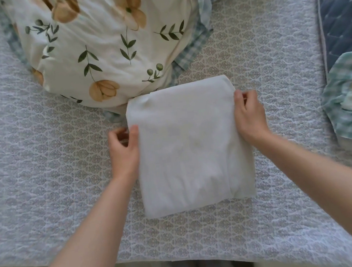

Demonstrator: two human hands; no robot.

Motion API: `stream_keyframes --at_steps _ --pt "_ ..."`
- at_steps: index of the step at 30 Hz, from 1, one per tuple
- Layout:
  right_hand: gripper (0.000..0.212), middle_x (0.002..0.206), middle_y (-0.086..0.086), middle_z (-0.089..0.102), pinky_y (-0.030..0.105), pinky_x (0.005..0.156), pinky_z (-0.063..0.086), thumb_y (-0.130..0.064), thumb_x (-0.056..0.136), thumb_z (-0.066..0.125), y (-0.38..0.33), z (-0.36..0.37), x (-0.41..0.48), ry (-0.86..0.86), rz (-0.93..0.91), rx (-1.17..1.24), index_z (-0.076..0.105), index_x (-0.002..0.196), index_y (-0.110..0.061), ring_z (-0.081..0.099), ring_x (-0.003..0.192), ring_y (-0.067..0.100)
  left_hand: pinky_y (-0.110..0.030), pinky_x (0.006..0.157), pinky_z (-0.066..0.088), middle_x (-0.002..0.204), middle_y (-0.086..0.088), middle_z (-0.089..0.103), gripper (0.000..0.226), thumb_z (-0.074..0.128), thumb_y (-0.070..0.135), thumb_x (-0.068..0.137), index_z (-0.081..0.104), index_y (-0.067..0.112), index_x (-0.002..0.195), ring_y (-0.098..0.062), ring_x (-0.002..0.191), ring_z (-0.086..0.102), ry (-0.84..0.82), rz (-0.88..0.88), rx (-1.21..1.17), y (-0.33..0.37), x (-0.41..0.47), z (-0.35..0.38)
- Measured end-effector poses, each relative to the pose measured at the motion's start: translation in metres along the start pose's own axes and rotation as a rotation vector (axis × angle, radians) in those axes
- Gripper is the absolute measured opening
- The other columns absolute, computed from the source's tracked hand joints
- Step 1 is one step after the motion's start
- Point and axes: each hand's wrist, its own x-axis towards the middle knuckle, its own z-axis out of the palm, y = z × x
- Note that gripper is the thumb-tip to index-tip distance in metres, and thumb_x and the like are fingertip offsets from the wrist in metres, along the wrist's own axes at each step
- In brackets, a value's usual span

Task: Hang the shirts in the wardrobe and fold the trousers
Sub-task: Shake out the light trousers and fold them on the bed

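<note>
A white garment [188, 147], folded into a neat rectangle, lies flat on the patterned grey bedspread [52, 146] in the middle of the view. My left hand [123, 148] is at its left edge, with the thumb on top of the cloth and the fingers curled beside it. At the upper right edge my right hand [249, 117] has its fingers curled around the fold. Whether the garment is trousers or a shirt cannot be told from its folded shape.
A bulky floral duvet [100, 45] with a blue check lining is heaped just behind the garment. More floral and check bedding [350, 102] lies at the right, over a dark blue quilted surface [340, 7]. The bed's near edge [140, 262] runs along the bottom.
</note>
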Motion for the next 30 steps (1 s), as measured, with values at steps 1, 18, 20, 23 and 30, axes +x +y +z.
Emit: stream_keyframes --at_steps 1,18,20,23,30 --pt "0.029 0.098 0.002 0.053 0.031 0.071 0.029 -0.042 0.102 0.034 0.008 -0.002 -0.014 -0.016 0.011 0.002 0.045 0.101 -0.015 0.048 0.088 0.02 -0.018 0.072 0.045 0.101 0.01 0.057 0.04 0.059 0.048 0.093 0.048 0.018 0.116 -0.002 0.089 0.057 -0.01 -0.027 0.02 -0.009 -0.013 -0.003" --pt "0.038 0.058 0.007 0.049 0.036 0.042 0.03 -0.044 0.099 0.028 0.076 -0.013 -0.12 -0.082 -0.08 -0.097 0.044 0.084 -0.013 0.042 0.046 0.022 -0.032 0.048 0.025 0.052 0.003 0.042 0.05 0.041 0.049 0.097 0.043 0.018 0.059 -0.018 0.049 0.038 0.15 -0.004 0.31 -0.066 -0.106 -0.003" --pt "0.034 0.057 0.004 0.047 0.031 0.042 0.027 -0.041 0.1 0.03 0.08 -0.014 -0.116 -0.132 -0.091 -0.116 0.045 0.085 -0.015 0.04 0.046 0.019 -0.033 0.049 0.022 0.051 0.002 0.035 0.052 0.044 0.046 0.099 0.035 0.02 0.056 -0.018 0.049 0.032 0.131 -0.02 0.336 -0.067 -0.105 -0.004" --pt "0.029 0.062 0.004 0.048 0.033 0.047 0.027 -0.041 0.101 0.034 0.085 -0.011 -0.112 -0.169 -0.032 -0.094 0.043 0.081 -0.022 0.042 0.052 0.021 -0.033 0.052 0.022 0.056 -0.003 0.035 0.053 0.043 0.05 0.099 0.038 0.015 0.06 -0.019 0.053 0.032 0.048 -0.075 0.29 -0.072 -0.102 -0.002" --pt "0.044 0.109 -0.001 0.057 0.034 0.08 0.041 -0.049 0.101 0.034 0.073 -0.018 -0.09 -0.155 0.066 -0.04 0.053 0.12 -0.014 0.054 0.099 0.018 -0.039 0.08 0.048 0.107 0.001 0.06 0.041 0.045 0.055 0.097 0.05 0.019 0.117 -0.019 0.095 0.058 -0.016 -0.063 0.218 -0.055 -0.072 -0.005"
